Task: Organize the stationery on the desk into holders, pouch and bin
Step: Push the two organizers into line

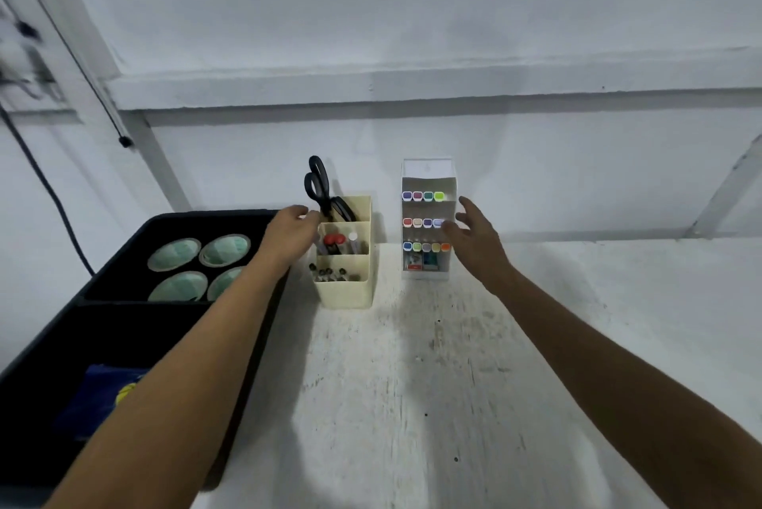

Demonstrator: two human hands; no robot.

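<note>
A cream pen holder (346, 285) is set on the white desk (412, 385), near the back wall. It has three steps. Black scissors (323, 189) are stood in the back step with the handles up. Pens with red and white tops (340, 242) are kept in the middle step, and small dark-tipped pens (328, 274) are kept in the front step.

At 3 o'clock from the cream holder, a little apart, a white marker rack (429, 219) is stood upright. Three rows of coloured markers (424, 222) are shown in it, with small boxes at the bottom.

The left hand (290, 234) is held at the cream holder's left side, at 9 o'clock from it. Its fingers are curled toward the rim by the scissors. It cannot be told whether anything is held in it.

The right hand (474, 236) is held at 3 o'clock from the rack, just beside the middle row. Its fingers are spread and loose, and nothing is held.

At 9 o'clock from the cream holder, a black bin (62, 323) is placed at the desk's left edge. Four round tape rolls (200, 265) are laid in its back part. A blue pouch (97, 397) is laid in its front part, partly hidden by the left arm.
</note>
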